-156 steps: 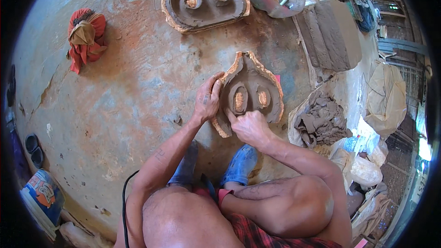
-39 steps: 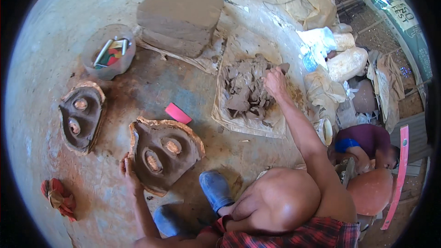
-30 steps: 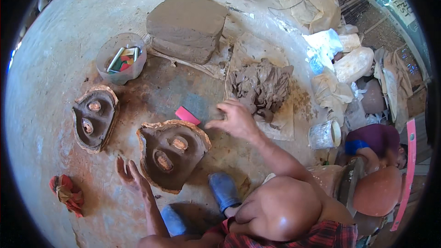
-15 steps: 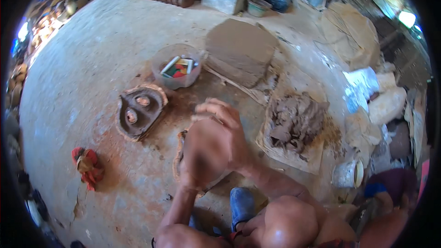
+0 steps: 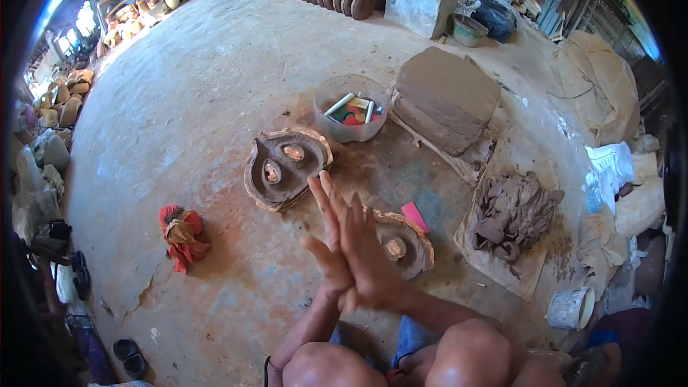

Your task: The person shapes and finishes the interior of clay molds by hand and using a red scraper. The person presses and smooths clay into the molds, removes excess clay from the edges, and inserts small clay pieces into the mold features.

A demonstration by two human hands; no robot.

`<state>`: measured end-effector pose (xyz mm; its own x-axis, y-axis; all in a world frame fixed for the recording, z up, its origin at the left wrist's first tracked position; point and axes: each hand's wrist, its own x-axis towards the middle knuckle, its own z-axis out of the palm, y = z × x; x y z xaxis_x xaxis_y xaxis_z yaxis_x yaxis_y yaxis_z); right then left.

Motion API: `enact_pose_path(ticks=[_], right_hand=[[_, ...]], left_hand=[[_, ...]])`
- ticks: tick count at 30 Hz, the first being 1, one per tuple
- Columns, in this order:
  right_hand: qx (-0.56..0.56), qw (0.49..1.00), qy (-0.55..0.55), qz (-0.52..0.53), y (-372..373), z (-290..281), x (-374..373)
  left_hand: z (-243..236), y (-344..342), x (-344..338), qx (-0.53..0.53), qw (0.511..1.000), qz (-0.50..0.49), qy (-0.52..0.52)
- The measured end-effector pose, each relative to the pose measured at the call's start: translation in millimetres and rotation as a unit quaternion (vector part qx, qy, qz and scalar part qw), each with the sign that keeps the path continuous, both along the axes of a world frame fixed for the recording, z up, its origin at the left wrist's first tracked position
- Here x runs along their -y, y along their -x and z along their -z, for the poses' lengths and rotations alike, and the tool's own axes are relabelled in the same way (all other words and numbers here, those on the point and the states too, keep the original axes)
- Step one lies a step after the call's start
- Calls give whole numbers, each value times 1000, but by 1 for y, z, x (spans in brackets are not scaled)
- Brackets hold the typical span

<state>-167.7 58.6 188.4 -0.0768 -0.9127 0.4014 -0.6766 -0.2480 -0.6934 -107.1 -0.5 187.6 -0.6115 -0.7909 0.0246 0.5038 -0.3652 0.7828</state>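
In front of my knees, my left hand (image 5: 328, 236) and my right hand (image 5: 367, 251) meet at the palms. The fingers of both are stretched out and point away from me. Whether anything lies between the palms is hidden. Partly behind my right hand sits a clay-lined mould (image 5: 418, 249) with a rough tan rim and a pale lump inside. Beyond my fingertips is a similar mould (image 5: 287, 193), teardrop-shaped at one end, with two pale oval lumps set in dark clay. A pink flat piece (image 5: 415, 217) rests against the nearer mould's rim.
A clear plastic tub (image 5: 350, 132) holds sticks and coloured pieces. A big clay block (image 5: 448, 93) and a torn clay heap (image 5: 512, 215) lie to the right. Red cloth (image 5: 185, 240) lies left on the floor. A white bucket (image 5: 570, 308) lies tipped at right.
The view has swung left, so the floor things sit further right. My hands, blurred and cupped together before, now show flat palms with straight fingers. The pink piece has come into sight.
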Motion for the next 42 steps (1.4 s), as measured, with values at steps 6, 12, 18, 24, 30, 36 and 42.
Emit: enact_pose_path(ticks=[6, 12, 18, 24, 30, 36, 42], right_hand=[[-21, 992, 12, 128, 20, 14, 10], [93, 983, 84, 137, 24, 12, 18], [-72, 997, -34, 17, 13, 41, -12], [146, 981, 3, 132, 45, 6, -16], [95, 994, 18, 48, 8, 11, 14], [155, 982, 14, 106, 29, 93, 2], [99, 970, 20, 223, 12, 41, -3]], left_hand=[[8, 12, -3, -87, 994, 61, 31], [51, -6, 4, -63, 980, 47, -183], [70, -9, 35, -18, 955, -58, -290], [44, -6, 8, -60, 996, 46, -56], [66, 8, -2, -52, 987, 20, 149], [115, 14, -59, -72, 989, 126, 19], [33, 23, -30, -137, 985, 86, 66]])
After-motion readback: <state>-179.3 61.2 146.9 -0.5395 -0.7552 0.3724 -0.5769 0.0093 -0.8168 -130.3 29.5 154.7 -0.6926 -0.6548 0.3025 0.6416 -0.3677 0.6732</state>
